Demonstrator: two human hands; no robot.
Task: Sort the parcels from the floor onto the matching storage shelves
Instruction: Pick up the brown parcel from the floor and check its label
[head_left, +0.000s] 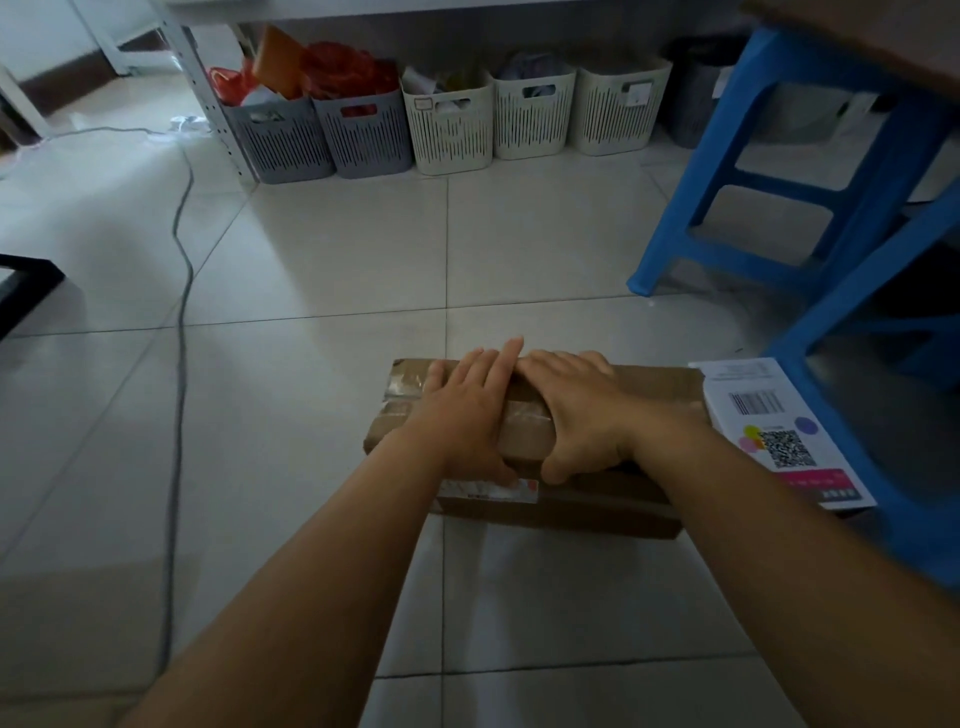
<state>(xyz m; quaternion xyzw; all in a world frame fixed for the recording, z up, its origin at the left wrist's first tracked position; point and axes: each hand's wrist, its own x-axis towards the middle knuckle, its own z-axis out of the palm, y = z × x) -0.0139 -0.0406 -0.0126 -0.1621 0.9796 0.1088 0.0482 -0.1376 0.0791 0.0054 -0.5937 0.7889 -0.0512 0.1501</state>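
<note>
Head view: both hands lie on a taped brown cardboard parcel (524, 447) resting on the tiled floor (322, 291). The left hand (470, 415) is spread flat on top. The right hand (576, 415) curls over it, thumb hooked at the near edge.

To lift it well, I would slide the fingers under opposite ends and raise it level.

A white parcel (779, 431) just beside it shows a barcode and a QR code. The small print is too blurred to read.
</note>
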